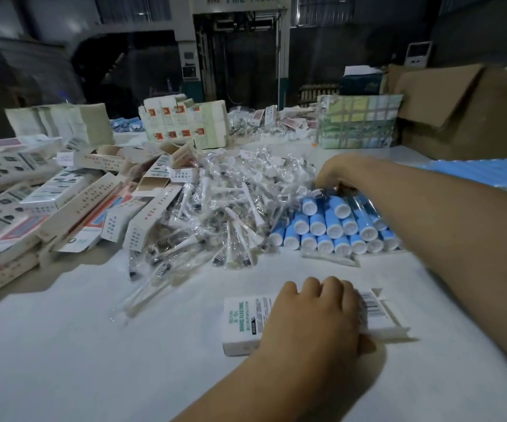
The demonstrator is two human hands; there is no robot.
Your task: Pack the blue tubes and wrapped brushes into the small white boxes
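my left hand (313, 318) curled over a small white box (307, 322) lying flat on the table (93, 345), gripping it | right hand (334, 175) fingers down at the top of the blue tubes (334, 226), grip hidden, can't tell | white caps facing me, wrapped brushes (221, 217) piled just left | box reads "SONIC ELECTRIC", barcode at its right end

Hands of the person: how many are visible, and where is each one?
2. The left hand holds the small white printed box near the table's front; the right hand reaches the stacked blue white-capped tubes.
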